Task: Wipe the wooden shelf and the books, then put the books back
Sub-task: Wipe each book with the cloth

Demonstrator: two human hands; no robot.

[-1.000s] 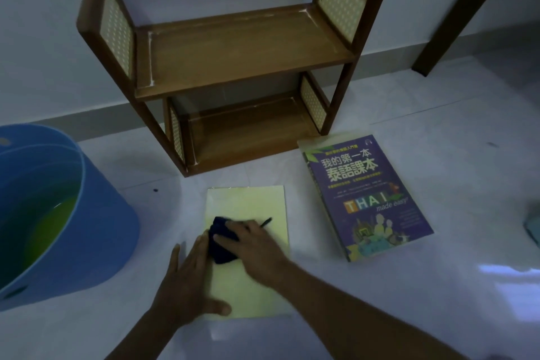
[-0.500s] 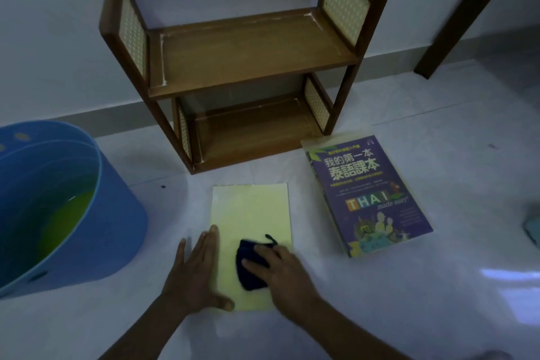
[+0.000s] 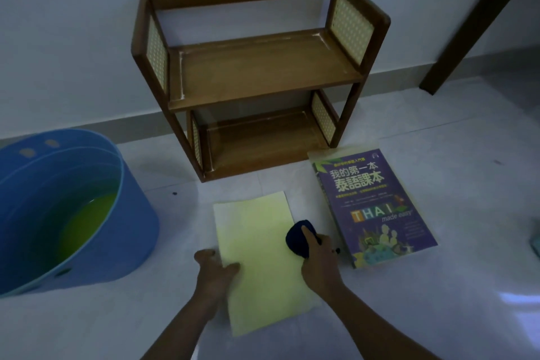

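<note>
A pale yellow book lies flat on the white floor in front of me. My left hand grips its left edge, thumb on the cover. My right hand holds a dark blue cloth at the book's right edge. A purple Thai language book lies flat to the right. The two-tier wooden shelf stands against the wall behind, with both tiers bare.
A blue bucket with yellow-green liquid stands at the left. A dark wooden post leans at the upper right. A small pale object shows at the right edge.
My right hand has carried the cloth from the middle of the yellow book to its right edge. My left hand went from lying flat on the cover to gripping its left edge.
</note>
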